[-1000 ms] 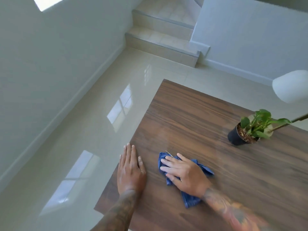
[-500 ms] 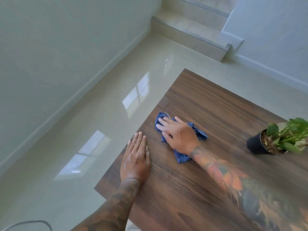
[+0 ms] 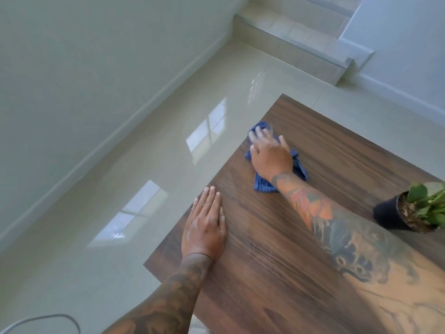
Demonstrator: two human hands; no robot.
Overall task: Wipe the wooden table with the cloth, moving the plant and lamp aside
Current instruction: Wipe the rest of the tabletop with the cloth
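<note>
Blue cloth (image 3: pixel 297 168) now farther up the wood surface (image 3: pixel 313 237), near its left edge and far corner, pushed there by right hand (image 3: pixel 271 157); fingers flat on it, blurred, pressing not pinching. Left hand (image 3: pixel 204 227) stays flat, fingers straight, by the left edge, holding nothing. Plant (image 3: pixel 419 208) sits at right, cut by frame; lamp gone from view.

- The right hand (image 3: pixel 271 155) covers the middle of the blue cloth (image 3: pixel 262 185); its fingertips are blurred.
- The plant (image 3: pixel 423 206) is cut by the right edge.
- The wooden table (image 3: pixel 277 249) runs out at the bottom and right edges.
</note>
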